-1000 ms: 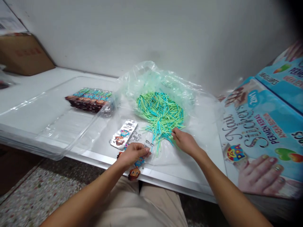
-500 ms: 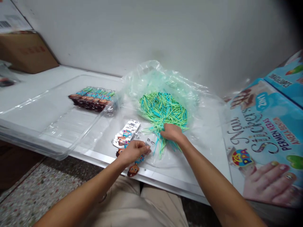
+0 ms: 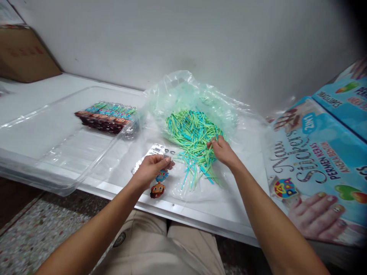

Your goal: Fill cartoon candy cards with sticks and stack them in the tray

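My left hand [image 3: 153, 168] pinches the top end of a small printed packet [image 3: 157, 185], whose cartoon face hangs below the fingers. Silvery-white packets [image 3: 153, 149] with a barcode lie just behind this hand, partly covered by it. My right hand [image 3: 222, 149] is closed at the right side of a heap of thin green and blue sticks [image 3: 192, 128]. A bluish tip shows at its fingertips, seemingly one thin stick. The heap spills from the mouth of a clear plastic bag [image 3: 177, 84] toward me, several sticks lying loose in front.
On the left stands a clear plastic tray [image 3: 71, 147] holding a stack of filled-looking printed packets [image 3: 107, 116]. A cardboard box [image 3: 27, 53] sits at the back left against the wall. Large blue printed boxes [image 3: 318, 164] occupy the right. The white table's front edge [image 3: 183, 210] runs near my lap.
My right hand has moved back and to the right, away from the front of the stick heap. My left hand has raised the packet slightly and shifted left. The view has shifted a little.
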`<state>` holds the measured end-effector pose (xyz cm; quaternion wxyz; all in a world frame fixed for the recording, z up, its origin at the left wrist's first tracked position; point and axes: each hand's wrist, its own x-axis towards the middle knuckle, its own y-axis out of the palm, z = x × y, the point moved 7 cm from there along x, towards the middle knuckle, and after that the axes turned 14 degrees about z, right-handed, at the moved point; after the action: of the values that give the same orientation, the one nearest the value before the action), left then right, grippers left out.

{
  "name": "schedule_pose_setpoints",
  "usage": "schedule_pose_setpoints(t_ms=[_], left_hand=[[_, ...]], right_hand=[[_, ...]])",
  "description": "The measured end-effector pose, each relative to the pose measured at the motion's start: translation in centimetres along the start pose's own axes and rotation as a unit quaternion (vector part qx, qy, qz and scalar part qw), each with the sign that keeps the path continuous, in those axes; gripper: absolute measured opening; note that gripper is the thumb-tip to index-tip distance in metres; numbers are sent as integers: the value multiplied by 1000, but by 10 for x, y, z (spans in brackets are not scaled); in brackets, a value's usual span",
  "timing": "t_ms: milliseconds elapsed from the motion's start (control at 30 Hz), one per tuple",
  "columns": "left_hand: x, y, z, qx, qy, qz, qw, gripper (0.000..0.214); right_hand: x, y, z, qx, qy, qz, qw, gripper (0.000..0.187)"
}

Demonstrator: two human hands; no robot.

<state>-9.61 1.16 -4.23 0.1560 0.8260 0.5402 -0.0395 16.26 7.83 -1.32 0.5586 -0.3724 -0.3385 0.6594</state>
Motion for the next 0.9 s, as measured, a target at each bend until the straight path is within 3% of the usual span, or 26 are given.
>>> schedule_pose_setpoints(t_ms=[167, 333, 500, 700, 833, 900], left_hand=[[-2, 3, 1, -6, 8, 11, 1000, 35], [-5, 3, 1, 3, 10, 8, 1000, 35], [-6, 13, 3, 7, 2, 20, 1000, 36], [-9, 16, -2, 36, 5, 25, 999, 36], [1, 10, -16, 94, 89, -68, 989, 33], [7, 23, -24, 113, 150, -107, 976, 31]], right_hand=[[-20, 1, 2, -34, 14, 1, 999, 27], [-59, 46, 4, -210, 23, 155, 965, 23], [-70, 75, -1, -239, 37, 197, 950, 18], [-64, 57, -2, -246, 28, 180, 952, 21], [-79, 48, 21, -232, -32, 162, 959, 21], [-89, 50, 44, -203, -83, 160, 962, 20]])
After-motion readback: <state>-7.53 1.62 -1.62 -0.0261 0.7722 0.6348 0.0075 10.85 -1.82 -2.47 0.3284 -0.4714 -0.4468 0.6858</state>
